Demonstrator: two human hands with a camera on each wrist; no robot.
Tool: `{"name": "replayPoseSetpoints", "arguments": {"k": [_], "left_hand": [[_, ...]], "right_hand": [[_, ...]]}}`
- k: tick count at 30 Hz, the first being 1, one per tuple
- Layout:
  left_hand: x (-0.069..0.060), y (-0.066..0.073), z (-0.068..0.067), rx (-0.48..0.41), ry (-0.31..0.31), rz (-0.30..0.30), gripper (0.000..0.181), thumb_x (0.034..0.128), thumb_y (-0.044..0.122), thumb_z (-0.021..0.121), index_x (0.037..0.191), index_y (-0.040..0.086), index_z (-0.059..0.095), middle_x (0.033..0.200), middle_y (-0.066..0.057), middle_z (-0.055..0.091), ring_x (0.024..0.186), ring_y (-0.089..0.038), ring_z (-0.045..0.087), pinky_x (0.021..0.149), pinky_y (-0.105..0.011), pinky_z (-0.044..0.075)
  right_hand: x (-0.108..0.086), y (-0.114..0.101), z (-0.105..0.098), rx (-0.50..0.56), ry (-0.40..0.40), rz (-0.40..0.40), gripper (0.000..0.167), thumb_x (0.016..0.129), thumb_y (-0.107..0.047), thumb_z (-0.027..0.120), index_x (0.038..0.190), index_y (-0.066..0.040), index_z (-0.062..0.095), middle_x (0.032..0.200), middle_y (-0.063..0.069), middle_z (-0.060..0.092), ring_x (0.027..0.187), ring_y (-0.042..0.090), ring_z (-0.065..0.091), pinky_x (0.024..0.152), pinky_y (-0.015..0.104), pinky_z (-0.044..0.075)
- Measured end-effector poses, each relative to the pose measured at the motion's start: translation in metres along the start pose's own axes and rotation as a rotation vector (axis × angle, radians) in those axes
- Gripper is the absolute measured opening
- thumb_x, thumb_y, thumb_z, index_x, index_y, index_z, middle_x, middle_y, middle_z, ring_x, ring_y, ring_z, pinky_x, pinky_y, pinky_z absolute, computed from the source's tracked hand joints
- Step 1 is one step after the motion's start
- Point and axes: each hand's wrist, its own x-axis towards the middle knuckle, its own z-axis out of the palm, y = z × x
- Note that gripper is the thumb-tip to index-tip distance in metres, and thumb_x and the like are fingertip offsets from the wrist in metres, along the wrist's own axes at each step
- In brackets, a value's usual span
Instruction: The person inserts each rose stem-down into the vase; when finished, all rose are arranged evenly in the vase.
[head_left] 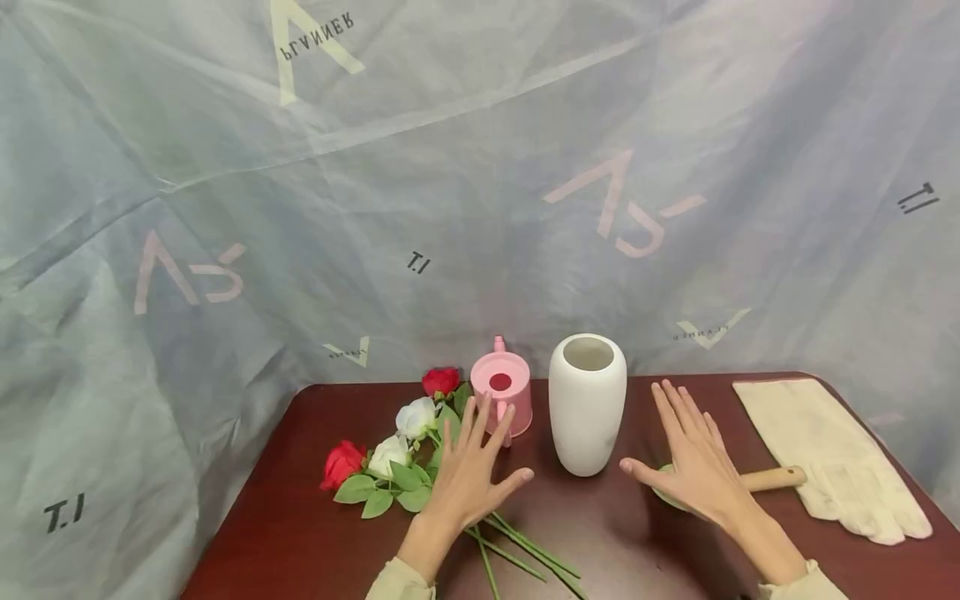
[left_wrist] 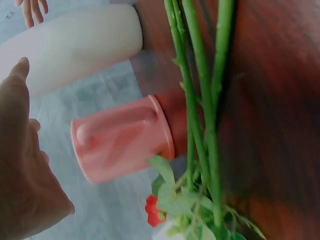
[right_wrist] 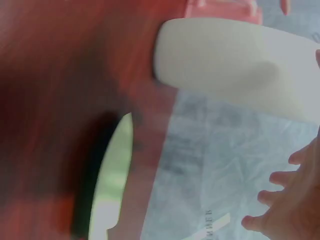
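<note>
Cream cuffs (head_left: 402, 582) ended at two bare hands. Left hand (head_left: 468, 482): fingers straight and spread, grasping nothing, above the stems (left_wrist: 212, 145) and just near of the can (head_left: 521, 410). Right hand (head_left: 697, 465): likewise spread and unclenched, grasping nothing, thumb toward the vase (head_left: 587, 412), palm over the tool (head_left: 771, 479).

Vase, one: white, upright, between the hands and a little farther off; no stem showed in its mouth. Can, one: pink, upright, left of the vase. Roses, four: two white (head_left: 416, 417), two red (head_left: 343, 464), lying left on the table (head_left: 270, 533), leaves attached, stems running to near centre. Tool, one: wooden handle, pale green blade (right_wrist: 112, 175), partly hidden by the right hand in the head view. Glove (head_left: 806, 442), cream, right, flat, at the handle's end; contact and count uncertain.

Table: dark red. Cloth (head_left: 450, 192): grey, printed, hanging behind.

Progress, as judged: little or nothing done. Roses lay outside the vase; can and tool were unheld; all handling appeared left to do.
</note>
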Motion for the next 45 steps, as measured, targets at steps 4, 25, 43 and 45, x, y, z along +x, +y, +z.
{"name": "replayPoseSetpoints", "arguments": {"k": [4, 25, 43, 45], "left_hand": [[-0.018, -0.008, -0.005, -0.063, 0.011, -0.034, 0.079, 0.0847, 0.064, 0.049, 0.149, 0.028, 0.021, 0.156, -0.004, 0.003, 0.140, -0.024, -0.006, 0.105, -0.062, 0.002], [-0.082, -0.011, 0.044, -0.924, 0.232, -1.019, 0.033, 0.0915, 0.027, 0.058, 0.095, -0.005, 0.065, 0.069, -0.007, 0.065, 0.055, -0.020, 0.064, 0.047, -0.031, 0.054], [-0.087, -0.028, 0.045, -1.053, 0.401, -1.075, 0.021, 0.0860, 0.009, 0.063, 0.095, -0.010, 0.063, 0.069, -0.013, 0.066, 0.044, -0.017, 0.058, 0.043, -0.030, 0.052], [-0.086, -0.030, 0.044, -1.082, 0.443, -1.058, 0.020, 0.0868, 0.009, 0.063, 0.094, -0.010, 0.063, 0.069, -0.014, 0.066, 0.043, -0.016, 0.056, 0.042, -0.031, 0.052]], "right_hand": [[0.004, -0.008, -0.001, 0.114, -0.035, 0.042, 0.104, 0.077, -0.048, 0.071, 0.150, -0.019, 0.003, 0.155, 0.010, 0.008, 0.140, 0.027, 0.003, 0.107, 0.058, 0.007], [0.066, -0.055, -0.010, 0.527, 0.140, 0.216, 0.091, 0.078, -0.032, 0.075, 0.147, -0.018, 0.018, 0.134, 0.013, 0.042, 0.107, 0.029, 0.050, 0.082, 0.047, 0.041], [0.069, -0.066, 0.009, 0.645, 0.146, 0.190, 0.083, 0.083, -0.024, 0.071, 0.146, -0.015, 0.018, 0.127, 0.012, 0.045, 0.104, 0.022, 0.050, 0.082, 0.039, 0.042], [0.069, -0.066, 0.010, 0.644, 0.149, 0.191, 0.083, 0.083, -0.024, 0.071, 0.146, -0.015, 0.018, 0.127, 0.012, 0.045, 0.105, 0.023, 0.050, 0.083, 0.040, 0.042]]}}
